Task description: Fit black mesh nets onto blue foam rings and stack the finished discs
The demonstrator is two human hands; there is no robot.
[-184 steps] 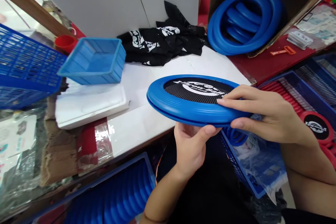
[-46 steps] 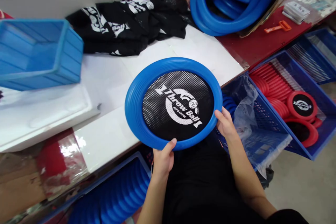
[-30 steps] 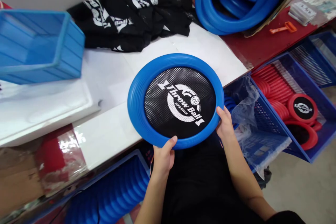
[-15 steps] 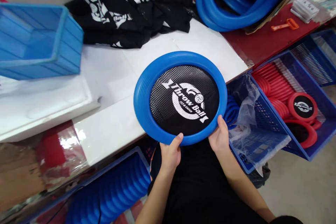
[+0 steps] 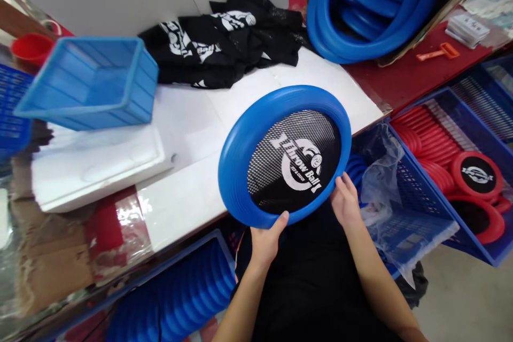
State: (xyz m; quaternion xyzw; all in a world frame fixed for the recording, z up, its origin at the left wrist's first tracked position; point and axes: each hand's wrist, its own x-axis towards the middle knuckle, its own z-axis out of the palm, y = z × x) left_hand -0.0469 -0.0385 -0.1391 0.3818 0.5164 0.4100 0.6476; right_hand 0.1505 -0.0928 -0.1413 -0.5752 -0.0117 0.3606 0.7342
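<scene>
While I hold the blue disc (image 5: 256, 139) tilted over the counter (image 5: 192, 117) edge, my left hand (image 5: 265, 240) pinches its rim at six o'clock and my right hand (image 5: 345, 204) clasps four o'clock, equally near.

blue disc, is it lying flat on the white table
No, the blue disc is tilted, with the left hand and right hand gripping its near rim beyond the edge of the white table.
</scene>
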